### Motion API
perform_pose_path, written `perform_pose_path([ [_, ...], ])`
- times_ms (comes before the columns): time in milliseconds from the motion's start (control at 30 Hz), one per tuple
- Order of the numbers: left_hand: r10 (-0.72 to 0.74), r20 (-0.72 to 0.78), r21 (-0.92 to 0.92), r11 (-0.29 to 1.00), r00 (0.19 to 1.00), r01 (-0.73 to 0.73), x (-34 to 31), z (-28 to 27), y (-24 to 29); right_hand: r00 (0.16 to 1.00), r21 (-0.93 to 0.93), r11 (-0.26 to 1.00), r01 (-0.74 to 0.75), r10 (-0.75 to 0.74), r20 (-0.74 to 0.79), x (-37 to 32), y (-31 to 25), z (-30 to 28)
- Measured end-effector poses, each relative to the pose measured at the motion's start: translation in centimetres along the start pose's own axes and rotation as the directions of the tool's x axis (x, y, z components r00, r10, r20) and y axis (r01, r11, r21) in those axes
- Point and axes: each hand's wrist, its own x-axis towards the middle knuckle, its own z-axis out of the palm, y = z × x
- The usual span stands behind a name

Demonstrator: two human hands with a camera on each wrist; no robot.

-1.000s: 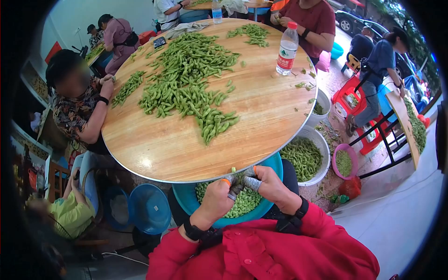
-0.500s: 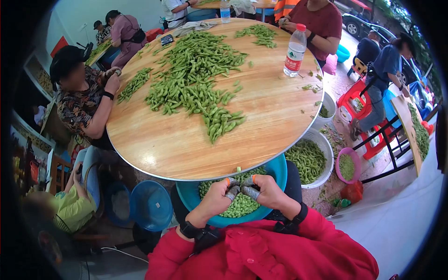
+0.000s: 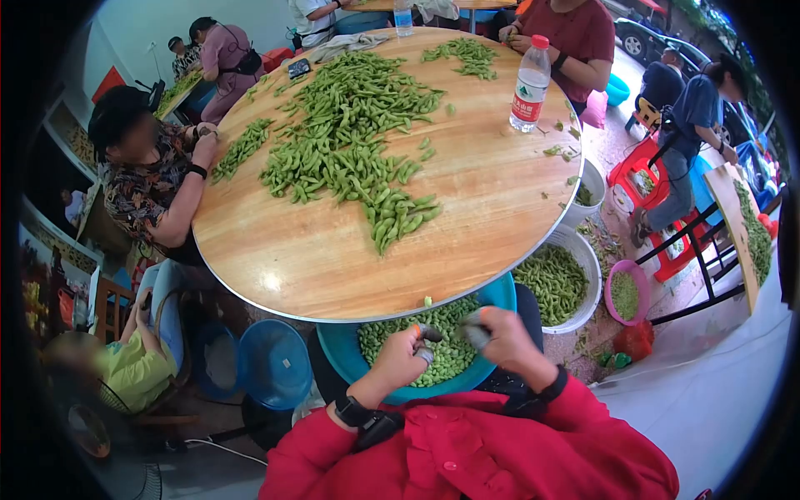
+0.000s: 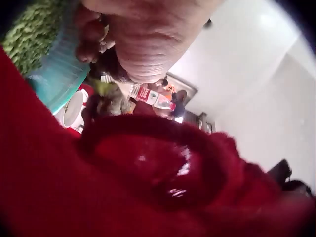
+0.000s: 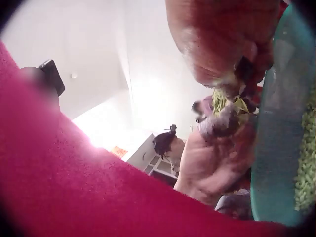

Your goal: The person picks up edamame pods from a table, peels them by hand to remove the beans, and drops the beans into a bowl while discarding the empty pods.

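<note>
Both curled, grip unreadable: left hand (image 3: 400, 357), right hand (image 3: 504, 333) fingers above basin (image 3: 333, 354).

Tucked at near centre, partly under the near edge of the round wooden table (image 3: 333, 250): a round teal basin (image 3: 332, 350), upright, filled with a loose heap of small pale-green shelled beans (image 3: 450, 321).

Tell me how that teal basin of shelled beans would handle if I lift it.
Probably heavy for its size: the basin is well filled with beans. Its plastic rim looks thin, so it may flex. It sits partly under the table edge, so tilting could spill loose beans.
</note>
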Motion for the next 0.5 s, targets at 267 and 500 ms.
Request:
perform_pose_path([
  [267,0.309,-0.152,0.380,0.895,0.939,-0.234,2.6,-2.9,4.5,0.880,-0.376,0.845,-0.380,0.204,-0.429,-2.3,5.8,-10.0],
  [500,0.567,-0.185,0.861,0.488,0.802,-0.146,12.5,-5.7,6.4,0.932,-0.078,0.963,-0.258,0.227,-0.283,-0.8,2.6,-6.3],
])
